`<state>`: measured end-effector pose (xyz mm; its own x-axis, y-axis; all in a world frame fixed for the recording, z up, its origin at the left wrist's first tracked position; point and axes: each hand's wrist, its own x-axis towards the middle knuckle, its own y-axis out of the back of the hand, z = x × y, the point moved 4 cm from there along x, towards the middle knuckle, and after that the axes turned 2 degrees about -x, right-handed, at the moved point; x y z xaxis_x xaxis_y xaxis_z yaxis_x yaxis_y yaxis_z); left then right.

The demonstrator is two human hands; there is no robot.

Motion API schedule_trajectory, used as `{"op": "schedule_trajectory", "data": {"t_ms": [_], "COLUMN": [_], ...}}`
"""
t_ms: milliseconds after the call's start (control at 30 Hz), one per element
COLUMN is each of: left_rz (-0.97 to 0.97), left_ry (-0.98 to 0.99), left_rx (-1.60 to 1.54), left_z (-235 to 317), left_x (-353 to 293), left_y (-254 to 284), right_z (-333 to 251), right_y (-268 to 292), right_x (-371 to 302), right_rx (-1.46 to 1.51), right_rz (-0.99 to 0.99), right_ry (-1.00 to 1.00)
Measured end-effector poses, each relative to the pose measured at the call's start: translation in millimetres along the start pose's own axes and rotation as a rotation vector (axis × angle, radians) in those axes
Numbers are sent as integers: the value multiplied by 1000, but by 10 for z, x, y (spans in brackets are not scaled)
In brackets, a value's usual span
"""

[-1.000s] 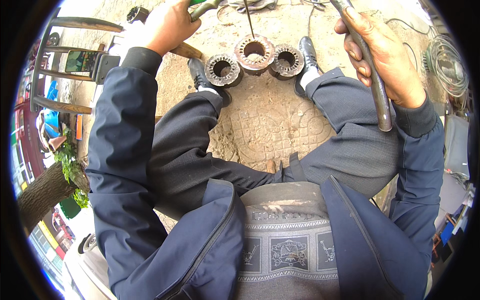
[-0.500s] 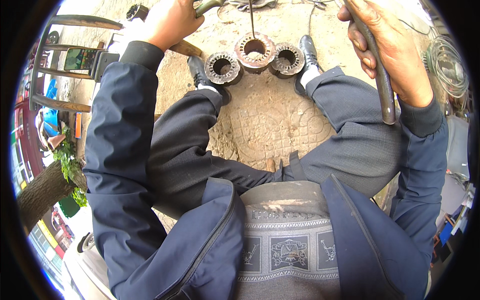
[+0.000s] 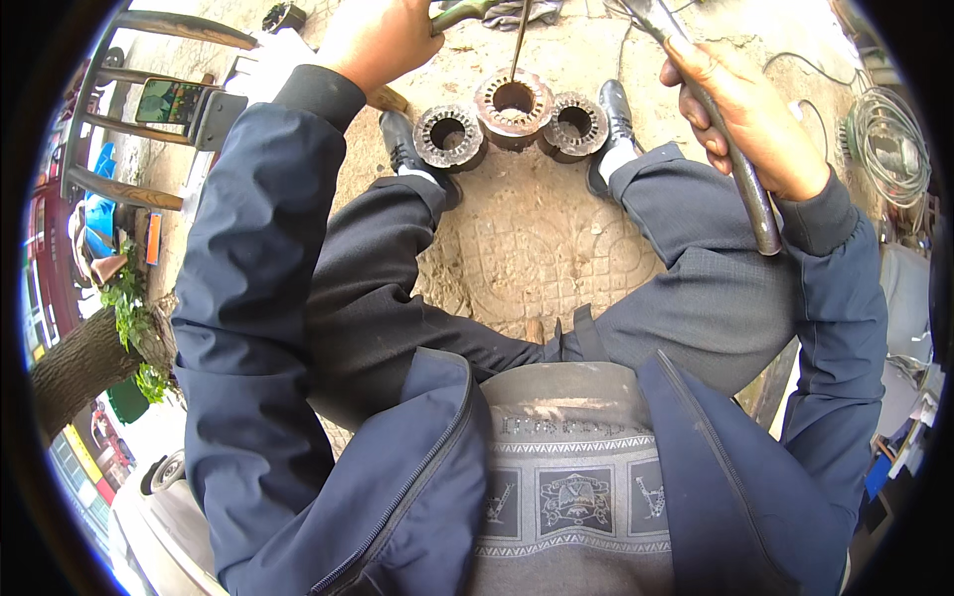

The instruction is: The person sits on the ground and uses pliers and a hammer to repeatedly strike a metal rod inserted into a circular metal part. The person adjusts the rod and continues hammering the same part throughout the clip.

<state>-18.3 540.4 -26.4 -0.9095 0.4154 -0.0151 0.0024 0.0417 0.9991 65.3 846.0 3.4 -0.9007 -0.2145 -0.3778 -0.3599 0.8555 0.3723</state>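
The middle slotted ring (image 3: 514,120), standing on the ground (image 3: 542,248) between 2 darker rings (image 3: 449,157), looks heavy, rigid and rough; its outer wall should give the surest hold. Left of it, the left hand (image 3: 383,42) grips a green handle (image 3: 463,13); right of it, the right hand (image 3: 750,119) clutches a metal bar (image 3: 753,194).

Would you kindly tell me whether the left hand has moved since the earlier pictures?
Yes, the left hand has moved to the right, judged against the left ring.

Open paving (image 3: 537,238) lies between the trouser legs (image 3: 696,268), but three slotted metal rings (image 3: 514,125) bar the way beyond.
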Motion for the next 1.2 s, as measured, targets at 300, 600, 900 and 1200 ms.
{"op": "schedule_trajectory", "data": {"t_ms": [300,600,900,1200], "left_rz": [-38,-170,-43,-145], "left_ry": [-269,-243,-285,-316], "left_rx": [224,310,232,378], "left_z": [76,3,-108,-291], "left_x": [-135,-166,-113,-104], "left_y": [101,22,-184,-372], "right_z": [-870,-700,-732,151], "right_y": [88,-18,26,-176], "right_x": [-282,-178,-144,246], "right_rx": [158,158,-30,-280], "right_rz": [199,99,192,-139], "right_ry": [85,76,60,-75]}}
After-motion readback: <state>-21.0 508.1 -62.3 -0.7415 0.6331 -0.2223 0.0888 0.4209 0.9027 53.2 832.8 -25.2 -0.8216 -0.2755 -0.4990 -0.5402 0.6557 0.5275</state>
